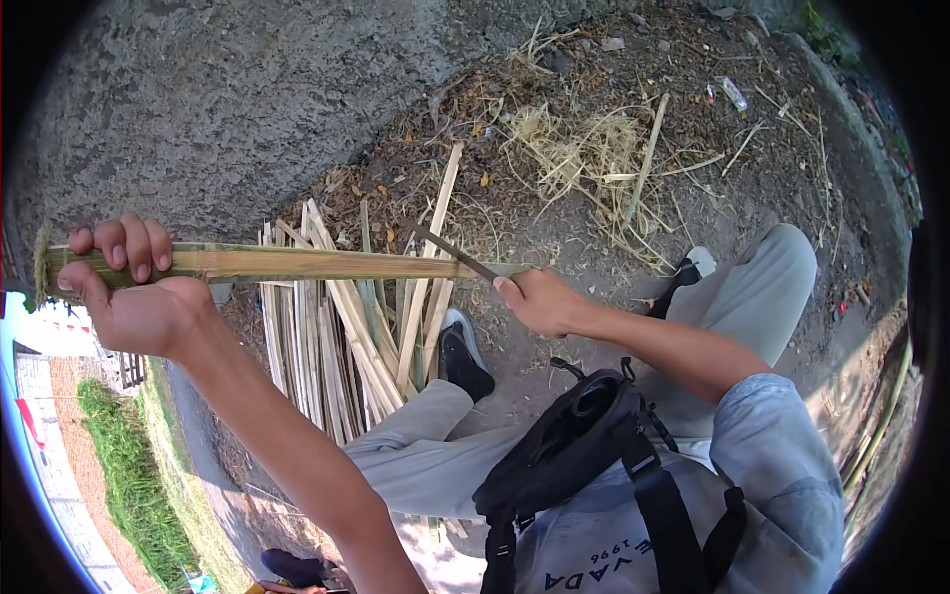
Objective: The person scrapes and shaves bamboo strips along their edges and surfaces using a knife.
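Observation:
A long split piece of bamboo (317, 263) lies crosswise in front of me, pale on its cut face and greenish toward the left end. My left hand (148, 297) is closed around that left end, near a frayed fibrous tip. At the narrow right end, my right hand (544, 300) grips a knife, its handle hidden in the fingers. The dark, thin knife blade (450, 247) slants across the bamboo, pointing up and left, seemingly touching it. Below lies a pile of split bamboo strips (317, 337), partly covered by the held piece.
Rough grey concrete (247, 99) fills the upper left. Curly bamboo shavings (574, 148) and dry leaves litter the dirt. My shoe (463, 356) is beside the strip pile, and a black bag (564, 436) hangs at my front. Part of another person (294, 568) shows at the lower left.

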### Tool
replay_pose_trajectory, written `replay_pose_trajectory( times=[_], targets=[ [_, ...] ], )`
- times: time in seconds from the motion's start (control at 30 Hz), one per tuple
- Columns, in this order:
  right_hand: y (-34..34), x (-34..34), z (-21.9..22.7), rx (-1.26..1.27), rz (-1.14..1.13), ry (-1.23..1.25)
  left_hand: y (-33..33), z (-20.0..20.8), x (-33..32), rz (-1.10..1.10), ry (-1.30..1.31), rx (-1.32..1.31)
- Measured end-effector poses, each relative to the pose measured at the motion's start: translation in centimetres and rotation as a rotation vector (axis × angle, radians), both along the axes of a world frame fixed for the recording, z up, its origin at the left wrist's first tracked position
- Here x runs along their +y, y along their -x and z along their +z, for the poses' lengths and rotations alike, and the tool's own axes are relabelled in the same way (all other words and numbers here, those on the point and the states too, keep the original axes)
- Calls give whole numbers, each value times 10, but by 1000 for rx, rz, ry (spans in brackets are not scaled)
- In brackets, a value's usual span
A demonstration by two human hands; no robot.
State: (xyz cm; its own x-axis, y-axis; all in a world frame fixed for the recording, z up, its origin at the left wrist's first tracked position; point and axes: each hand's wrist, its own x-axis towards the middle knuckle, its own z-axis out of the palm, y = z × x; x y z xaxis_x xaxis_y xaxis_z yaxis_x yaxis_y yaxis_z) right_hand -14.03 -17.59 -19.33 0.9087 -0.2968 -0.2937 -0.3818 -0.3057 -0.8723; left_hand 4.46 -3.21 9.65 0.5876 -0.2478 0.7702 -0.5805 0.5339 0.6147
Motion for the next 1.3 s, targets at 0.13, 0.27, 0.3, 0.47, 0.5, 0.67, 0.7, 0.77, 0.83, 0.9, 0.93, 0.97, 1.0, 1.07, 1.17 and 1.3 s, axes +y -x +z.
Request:
replay_pose_trajectory(
  times=[0.13, 0.27, 0.3, 0.47, 0.5, 0.67, 0.7, 0.77, 0.83, 0.9, 0.93, 0.97, 1.0, 1.07, 1.17, 1.3],
  targets=[
    [-3, 5, 49, -91, 26, -92, 0, 10, 0, 14, 17, 5],
    [4, 12, -45, -68, -21, 29, -4, 8, 4, 28, 23, 17],
    [3, 6, -52, 51, -17, 66, -5, 5, 7, 22, 25, 12],
    [-1, 4, -20, -59, 50, 45, -7, 4, 20, 171, 35, 8],
    [0, 6, -7, -140, 46, 20, -11, 5, 23, 122, 42, 6],
    [10, 18, -126, 41, -93, 60, -14, -1, 30, 93, 80, 16],
    [12, 14, -128, 164, -89, 84, -14, -4, 34, 90, 74, 24],
    [7, 8, -133, 128, -101, 57, -16, -5, 39, 72, 61, 13],
    [10, 18, -96, 115, -87, 21, -19, -4, 49, 48, 65, 20],
    [8, 33, -55, -19, -28, 21, -18, 1, 57, 24, 77, 2],
    [13, 35, -64, -10, -35, 22, -20, -3, 56, 27, 86, 15],
    [20, 37, -86, 43, -110, 28, -21, -8, 57, 31, 94, 26],
    [16, 41, -104, 61, -161, 29, -17, 4, 64, 58, 101, 1],
    [29, 21, -177, 274, -193, 153, -17, -10, 49, 97, 108, 32],
    [34, 5, -189, 374, -123, 90, -13, -8, 46, 129, 96, 23],
    [17, 30, -113, 84, -150, 69, -8, 1, 55, 25, 77, 22]
  ],
)
